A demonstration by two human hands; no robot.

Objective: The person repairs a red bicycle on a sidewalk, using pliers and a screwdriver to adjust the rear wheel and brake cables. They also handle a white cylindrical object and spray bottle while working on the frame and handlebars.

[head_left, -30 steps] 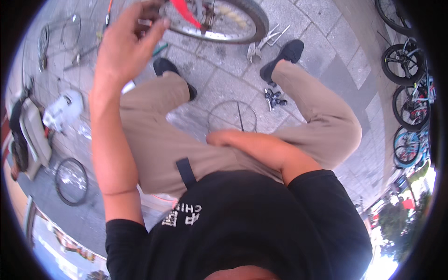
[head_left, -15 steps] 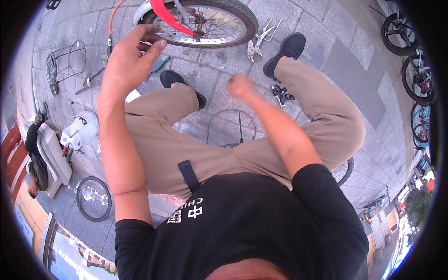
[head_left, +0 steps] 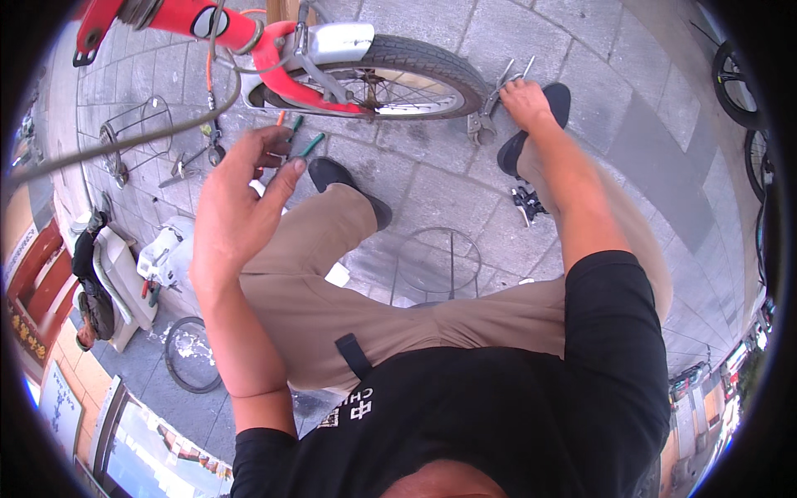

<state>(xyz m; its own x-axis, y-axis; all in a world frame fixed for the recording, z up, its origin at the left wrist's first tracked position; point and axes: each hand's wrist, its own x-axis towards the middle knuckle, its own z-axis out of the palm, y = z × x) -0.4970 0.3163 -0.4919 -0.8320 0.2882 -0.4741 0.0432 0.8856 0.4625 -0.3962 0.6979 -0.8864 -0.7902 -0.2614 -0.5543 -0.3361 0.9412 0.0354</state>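
Observation:
My left hand (head_left: 241, 199) is raised in front of my left knee, fingers apart, holding nothing. It is just below the red bicycle frame (head_left: 174, 18) and close to the green-handled pliers (head_left: 305, 146) lying on the paving. My right hand (head_left: 525, 100) reaches far forward beside my right shoe (head_left: 554, 108). Its fingers close on the handles of a grey metal tool (head_left: 488, 112) that lies by the bicycle's tyre (head_left: 432, 70). I am seated, in tan trousers and a black shirt.
A silver mudguard (head_left: 340, 41) covers the wheel. A round wire frame (head_left: 440, 264) stands between my feet, and a small black part (head_left: 527, 203) lies near it. A wire basket (head_left: 124, 137), a white machine (head_left: 166, 253) and a loose small wheel (head_left: 191, 355) are on the left. Parked bicycles (head_left: 739, 79) are on the right.
My right arm has swung from my lap out to the metal tool by the tyre. My left hand has lowered slightly and spread its fingers. My view has shifted toward the bicycle.

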